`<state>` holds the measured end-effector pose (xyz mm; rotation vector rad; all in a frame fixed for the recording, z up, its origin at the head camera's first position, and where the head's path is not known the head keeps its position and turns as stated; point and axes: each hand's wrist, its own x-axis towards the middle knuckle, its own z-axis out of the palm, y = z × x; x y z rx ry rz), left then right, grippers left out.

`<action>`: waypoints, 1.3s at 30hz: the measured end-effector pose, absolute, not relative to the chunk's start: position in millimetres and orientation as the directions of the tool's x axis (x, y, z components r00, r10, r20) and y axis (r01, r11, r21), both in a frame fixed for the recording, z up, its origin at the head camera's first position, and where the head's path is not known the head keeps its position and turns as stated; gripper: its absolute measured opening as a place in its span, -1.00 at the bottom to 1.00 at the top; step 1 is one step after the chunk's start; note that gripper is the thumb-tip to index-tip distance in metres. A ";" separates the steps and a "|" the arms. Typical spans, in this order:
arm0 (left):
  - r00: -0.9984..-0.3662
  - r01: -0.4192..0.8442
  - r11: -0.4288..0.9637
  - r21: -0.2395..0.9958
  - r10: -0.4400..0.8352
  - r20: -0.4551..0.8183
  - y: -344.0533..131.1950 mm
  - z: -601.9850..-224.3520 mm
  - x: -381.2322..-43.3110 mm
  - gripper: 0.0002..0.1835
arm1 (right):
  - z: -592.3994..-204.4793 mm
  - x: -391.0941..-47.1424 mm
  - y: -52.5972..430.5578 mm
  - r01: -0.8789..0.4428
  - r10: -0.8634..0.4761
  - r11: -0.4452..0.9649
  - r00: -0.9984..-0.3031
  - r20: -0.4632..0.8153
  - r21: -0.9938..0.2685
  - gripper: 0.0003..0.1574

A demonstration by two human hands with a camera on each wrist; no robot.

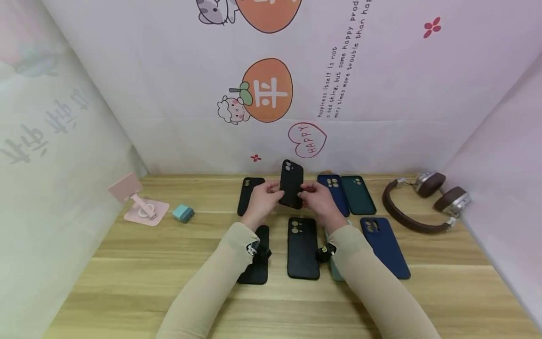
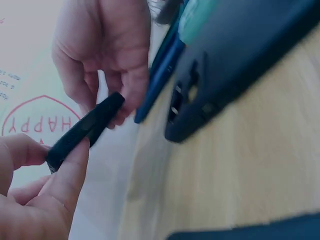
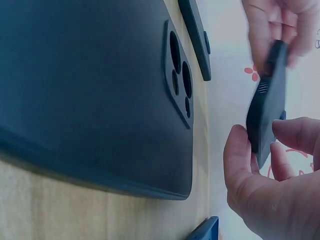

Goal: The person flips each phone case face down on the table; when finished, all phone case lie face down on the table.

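Observation:
A black phone case (image 1: 292, 183) is held up off the table, its camera cutouts at the top left in the head view. My left hand (image 1: 263, 201) pinches its left edge, and my right hand (image 1: 318, 200) pinches the right edge. In the left wrist view the held case (image 2: 85, 130) appears edge-on between thumb and fingers. Slots show along its side in the right wrist view. Below the hands lies another black case (image 1: 302, 249). One more black case (image 1: 256, 263) is partly covered by my left wrist, and a light green case (image 1: 336, 273) mostly by my right forearm.
At the back lie a black case (image 1: 245, 200), a navy case (image 1: 334, 190) and a dark green case (image 1: 359, 195). A blue case (image 1: 387, 249) is at right, near brown headphones (image 1: 406, 219). Leftward are a pink stand (image 1: 158, 214) and a teal charger (image 1: 183, 213). Sheet-covered walls enclose the table.

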<state>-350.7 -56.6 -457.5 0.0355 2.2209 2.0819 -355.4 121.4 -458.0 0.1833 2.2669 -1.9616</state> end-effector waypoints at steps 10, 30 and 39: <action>-0.990 -0.073 0.275 0.959 0.098 -0.103 -57.0 -468.7 -354.2 -0.59 | -457.0 -352.8 127.0 0.194 0.003 0.193 -0.980 -0.197 -0.962 -0.59; -0.981 -0.097 0.328 0.940 0.130 -0.146 -62.1 -467.1 -351.2 -0.76 | -465.0 -347.7 137.2 0.175 -0.068 0.267 -0.977 -0.200 -0.948 -0.52; -0.978 -0.083 0.313 0.946 0.155 -0.137 -55.5 -457.1 -349.0 -0.74 | -462.6 -346.9 139.4 0.154 -0.078 0.296 -0.980 -0.185 -0.943 -0.53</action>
